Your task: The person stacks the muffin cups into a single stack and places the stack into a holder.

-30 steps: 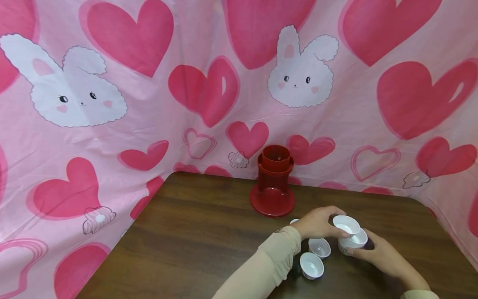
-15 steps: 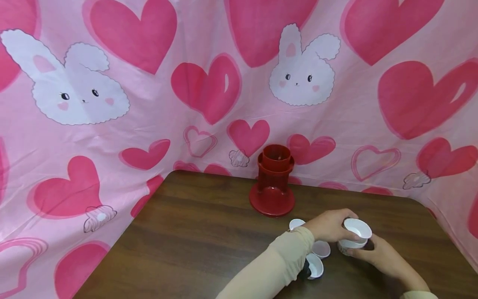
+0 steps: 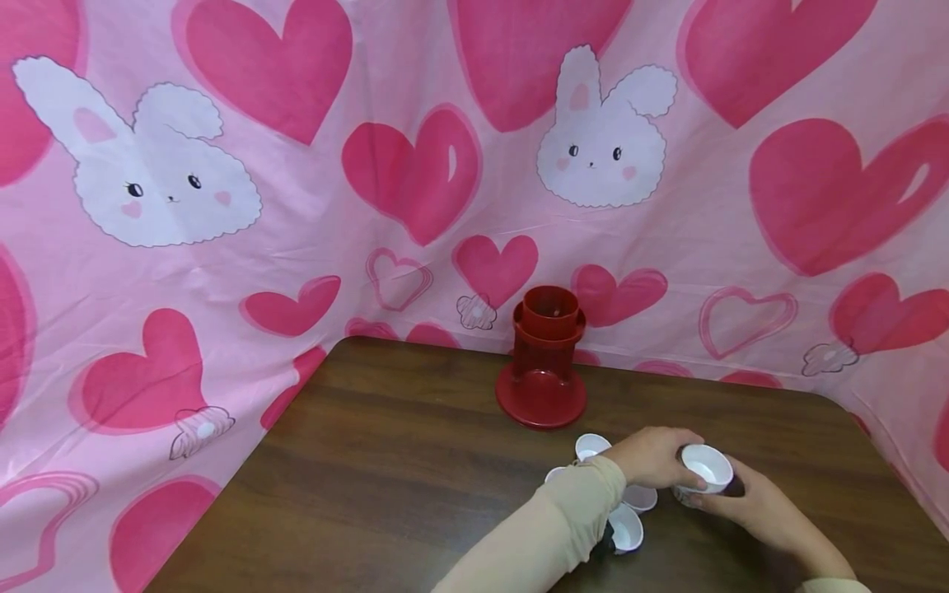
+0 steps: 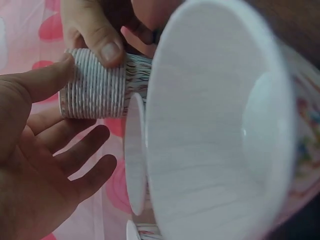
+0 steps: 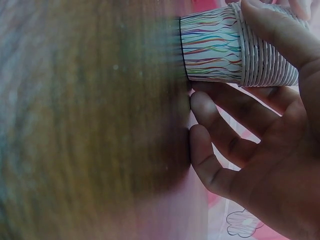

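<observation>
A stack of nested white paper cups (image 3: 707, 467) stands upright at the table's right side. My left hand (image 3: 656, 455) grips the top of it from the left, thumb near the rim. My right hand (image 3: 767, 504) holds the stack from the right, lower down. In the right wrist view the lowest paper cup (image 5: 212, 47) bears coloured wavy lines, with many rims piled above it. The left wrist view has the left thumb and index finger at the top rim, the other fingers spread beside it. A single paper cup (image 4: 210, 125) fills that view's right half.
Several loose paper cups stand by the left forearm, including a far cup (image 3: 593, 445) and a near cup (image 3: 628, 529); the sleeve hides some partly. A red stand with a round base (image 3: 544, 399) rises behind them. Pink heart-print cloth (image 3: 415, 288) hangs around the brown table (image 3: 385, 461).
The left hand has moved right and down, bringing a cup onto the stack's top, where it sits nested. The right hand stays in place. More loose cups show behind the left sleeve.
</observation>
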`<action>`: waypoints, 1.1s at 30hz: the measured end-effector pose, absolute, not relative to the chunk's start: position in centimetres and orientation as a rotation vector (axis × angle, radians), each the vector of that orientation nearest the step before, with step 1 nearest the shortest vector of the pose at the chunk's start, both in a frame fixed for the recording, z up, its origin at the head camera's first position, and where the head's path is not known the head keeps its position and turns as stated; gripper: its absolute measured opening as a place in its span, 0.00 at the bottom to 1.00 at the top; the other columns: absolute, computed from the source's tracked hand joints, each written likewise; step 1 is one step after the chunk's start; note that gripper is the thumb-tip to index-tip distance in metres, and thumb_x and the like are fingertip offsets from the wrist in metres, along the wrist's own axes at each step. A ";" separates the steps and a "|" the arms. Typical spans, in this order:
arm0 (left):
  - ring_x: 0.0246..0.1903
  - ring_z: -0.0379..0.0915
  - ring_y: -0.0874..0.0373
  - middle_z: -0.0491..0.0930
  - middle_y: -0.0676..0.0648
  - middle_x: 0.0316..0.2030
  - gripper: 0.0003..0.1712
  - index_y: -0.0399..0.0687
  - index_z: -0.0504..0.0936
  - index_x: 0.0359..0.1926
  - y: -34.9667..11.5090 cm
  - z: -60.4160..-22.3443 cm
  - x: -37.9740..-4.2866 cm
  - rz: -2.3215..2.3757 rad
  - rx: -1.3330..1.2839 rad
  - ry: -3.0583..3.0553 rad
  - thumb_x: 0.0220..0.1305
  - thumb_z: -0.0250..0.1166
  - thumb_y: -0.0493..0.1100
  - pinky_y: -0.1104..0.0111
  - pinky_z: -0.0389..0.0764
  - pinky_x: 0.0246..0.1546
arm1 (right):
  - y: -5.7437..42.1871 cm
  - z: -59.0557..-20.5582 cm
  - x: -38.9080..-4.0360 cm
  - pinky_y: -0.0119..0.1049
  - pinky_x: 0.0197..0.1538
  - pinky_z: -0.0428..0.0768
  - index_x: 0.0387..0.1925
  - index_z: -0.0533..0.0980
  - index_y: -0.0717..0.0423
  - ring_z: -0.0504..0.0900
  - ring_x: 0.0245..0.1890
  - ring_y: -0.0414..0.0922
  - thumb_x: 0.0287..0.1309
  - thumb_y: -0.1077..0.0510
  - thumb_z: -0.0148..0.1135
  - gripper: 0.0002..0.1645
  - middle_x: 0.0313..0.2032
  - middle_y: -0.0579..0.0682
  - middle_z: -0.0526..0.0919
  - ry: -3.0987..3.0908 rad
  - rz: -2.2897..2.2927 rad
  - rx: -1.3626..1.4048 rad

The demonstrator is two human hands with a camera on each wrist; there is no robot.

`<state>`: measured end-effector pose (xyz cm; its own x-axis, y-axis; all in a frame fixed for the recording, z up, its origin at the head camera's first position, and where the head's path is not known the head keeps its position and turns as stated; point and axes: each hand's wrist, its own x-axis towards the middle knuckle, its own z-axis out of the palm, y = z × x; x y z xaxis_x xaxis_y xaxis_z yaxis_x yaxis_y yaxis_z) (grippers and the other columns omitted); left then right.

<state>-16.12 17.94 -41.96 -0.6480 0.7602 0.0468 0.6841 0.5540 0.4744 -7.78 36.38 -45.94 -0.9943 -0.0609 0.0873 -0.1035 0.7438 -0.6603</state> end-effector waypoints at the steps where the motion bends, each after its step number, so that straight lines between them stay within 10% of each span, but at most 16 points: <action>1: 0.50 0.72 0.76 0.79 0.67 0.54 0.32 0.63 0.78 0.66 17.9 -41.9 -16.1 0.686 1.220 2.625 0.60 0.74 0.57 0.84 0.65 0.45 | 36.4 -45.9 -7.8 0.33 0.43 0.76 0.63 0.70 0.71 0.78 0.47 0.43 0.56 0.52 0.75 0.41 0.52 0.62 0.81 -2.879 1.096 0.131; 17: 0.45 0.75 0.72 0.81 0.67 0.45 0.21 0.68 0.83 0.59 14.4 -39.9 -15.8 0.210 1.506 2.726 0.66 0.66 0.60 0.75 0.74 0.44 | 36.3 -45.7 -7.9 0.44 0.45 0.76 0.64 0.67 0.73 0.78 0.45 0.46 0.56 0.52 0.75 0.44 0.50 0.61 0.82 -2.900 1.049 0.090; 24: 0.58 0.70 0.72 0.78 0.66 0.57 0.23 0.64 0.80 0.64 10.8 -38.9 -15.4 0.330 1.520 2.627 0.70 0.62 0.57 0.75 0.68 0.58 | 36.3 -45.9 -7.9 0.41 0.45 0.76 0.64 0.68 0.74 0.78 0.44 0.42 0.55 0.51 0.75 0.44 0.48 0.59 0.83 -2.898 1.042 0.065; 33: 0.53 0.73 0.68 0.82 0.60 0.51 0.17 0.58 0.84 0.57 5.7 -39.7 -15.6 0.546 1.455 2.680 0.69 0.65 0.51 0.76 0.69 0.55 | 36.3 -45.8 -8.0 0.54 0.50 0.75 0.63 0.67 0.76 0.78 0.49 0.57 0.55 0.49 0.75 0.46 0.48 0.62 0.82 -2.918 1.048 0.038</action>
<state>-15.64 5.67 -39.67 -0.5582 0.8197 0.1283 0.8045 0.4970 0.3252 -7.98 36.26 -45.77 -0.9989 -0.0094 0.0464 -0.0368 0.7712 -0.6355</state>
